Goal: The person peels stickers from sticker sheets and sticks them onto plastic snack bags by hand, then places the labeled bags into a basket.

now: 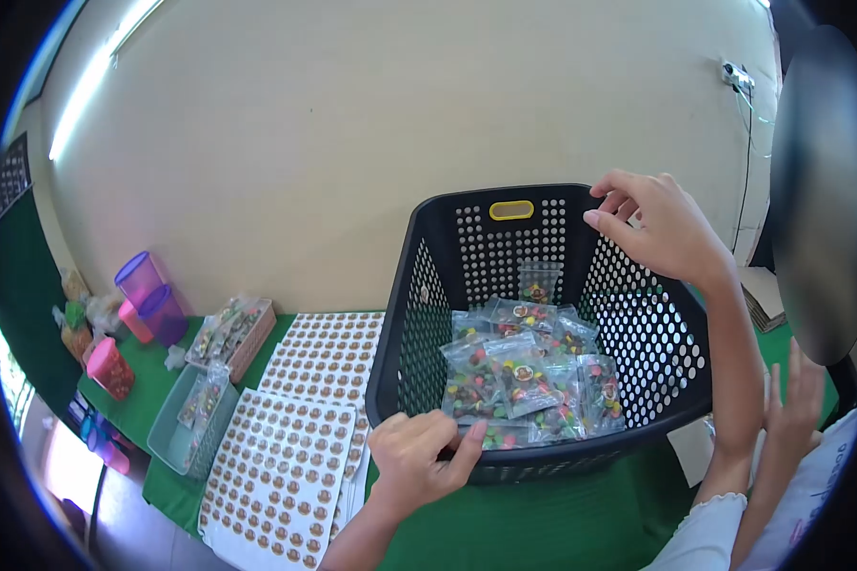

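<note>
A black plastic basket (533,458) with perforated walls stands in front of me on the green-covered table. Several clear zip bags of colourful candies (533,381) lie heaped inside it, and one small bag leans upright at the far wall. My left hand (417,459) grips the near left rim, thumb over the edge. My right hand (659,221) hovers by the far right rim, its fingers loosely curved and thumb apart, with nothing seen between them. Whether its fingertips touch the rim, I cannot tell.
Round-sticker sheets (276,476) lie left of the basket. Past them are a green basket (176,438), a pink basket (257,338) with packets, and purple containers (162,314). Another person's hand (796,400) is at the right, below a blurred dark oval object (826,190).
</note>
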